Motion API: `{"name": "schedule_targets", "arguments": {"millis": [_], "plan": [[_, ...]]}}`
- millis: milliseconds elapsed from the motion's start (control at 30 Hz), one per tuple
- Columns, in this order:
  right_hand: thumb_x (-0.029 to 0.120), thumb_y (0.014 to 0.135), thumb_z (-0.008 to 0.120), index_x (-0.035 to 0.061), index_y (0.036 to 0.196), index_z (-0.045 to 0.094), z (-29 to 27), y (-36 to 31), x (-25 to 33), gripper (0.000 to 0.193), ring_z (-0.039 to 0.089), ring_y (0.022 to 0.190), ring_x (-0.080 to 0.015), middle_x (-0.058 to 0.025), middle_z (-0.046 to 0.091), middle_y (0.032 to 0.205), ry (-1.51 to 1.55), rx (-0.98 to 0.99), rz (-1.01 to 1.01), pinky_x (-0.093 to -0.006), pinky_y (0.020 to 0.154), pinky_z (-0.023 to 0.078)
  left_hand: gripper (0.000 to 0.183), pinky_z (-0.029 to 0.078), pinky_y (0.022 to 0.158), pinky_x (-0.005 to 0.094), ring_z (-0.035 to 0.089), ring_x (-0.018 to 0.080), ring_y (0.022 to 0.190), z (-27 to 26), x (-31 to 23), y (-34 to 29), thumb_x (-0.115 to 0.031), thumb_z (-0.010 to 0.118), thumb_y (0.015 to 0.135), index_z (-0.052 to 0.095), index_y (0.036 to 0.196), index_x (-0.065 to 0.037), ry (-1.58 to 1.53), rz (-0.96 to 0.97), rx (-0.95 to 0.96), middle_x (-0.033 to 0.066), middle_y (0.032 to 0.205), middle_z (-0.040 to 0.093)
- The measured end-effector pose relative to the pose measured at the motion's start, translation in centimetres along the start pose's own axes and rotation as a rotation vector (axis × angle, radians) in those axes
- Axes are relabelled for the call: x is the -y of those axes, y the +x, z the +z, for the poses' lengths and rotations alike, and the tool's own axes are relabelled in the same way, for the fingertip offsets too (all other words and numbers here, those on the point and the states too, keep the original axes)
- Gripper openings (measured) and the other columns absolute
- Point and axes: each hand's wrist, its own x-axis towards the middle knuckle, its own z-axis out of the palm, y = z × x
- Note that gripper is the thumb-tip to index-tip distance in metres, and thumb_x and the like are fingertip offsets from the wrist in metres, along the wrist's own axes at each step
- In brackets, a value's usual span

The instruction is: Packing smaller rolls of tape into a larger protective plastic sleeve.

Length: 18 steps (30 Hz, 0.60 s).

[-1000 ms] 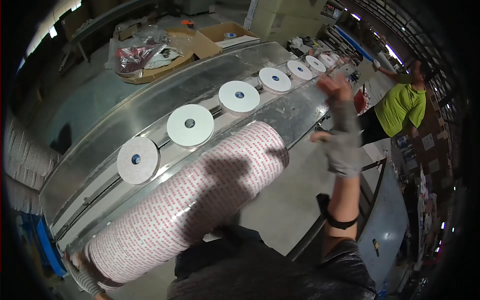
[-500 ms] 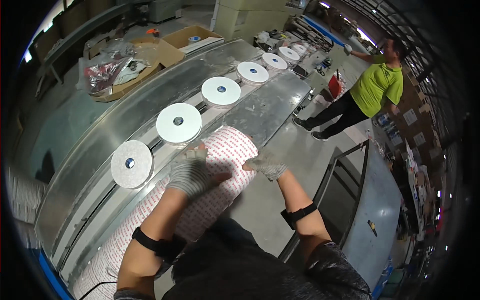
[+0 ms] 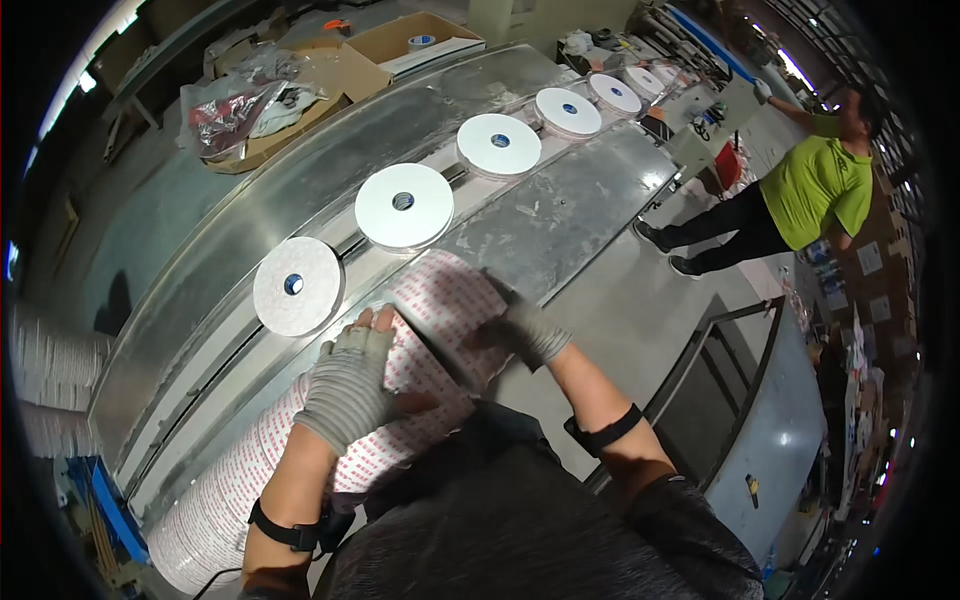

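Head view: roll (image 3: 240, 475) under left grip (image 3: 352, 390), end section (image 3: 445, 295) at right grip (image 3: 528, 335)

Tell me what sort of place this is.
Likely a factory or workshop handling rolled material: white rolls sit in a row on a long metal bench, with a column of printed rolls lying alongside.

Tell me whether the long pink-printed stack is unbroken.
No, a dark gap splits the pink-printed stack between the left hand and the right hand.
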Motion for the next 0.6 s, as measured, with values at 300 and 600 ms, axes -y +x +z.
{"name": "schedule_targets", "arguments": {"millis": [300,600], "plan": [[0.008,0.078,0.072,0.0031,0.14,0.038,-1.0,-0.1,-1.2,0.072,0.052,0.114,-0.0255,-0.0124,0.05,0.131,0.379,0.158,-0.111,-0.0392,0.097,0.046,0.114,0.033,0.108,0.0457,0.039,0.042,0.133,2.1,2.3,-1.1,-0.063,0.077,0.056,0.037,0.141,0.002,-0.11,0.071,-0.136,0.0293,0.139,0.043],[0.028,0.096,0.053,0.0006,0.124,0.052,-0.4,11.3,0.6,0.039,0.061,0.088,-0.0132,-0.0023,0.061,0.105,0.319,-0.175,-0.025,-0.0334,0.076,0.053,0.108,0.042,0.101,0.0431,0.05,0.0334,0.123,-3.9,0.9,3.3,-0.03,0.089,0.06,0.03,0.144,0.003,-0.607,0.083,-0.621,0.0214,0.137,0.045]]}}
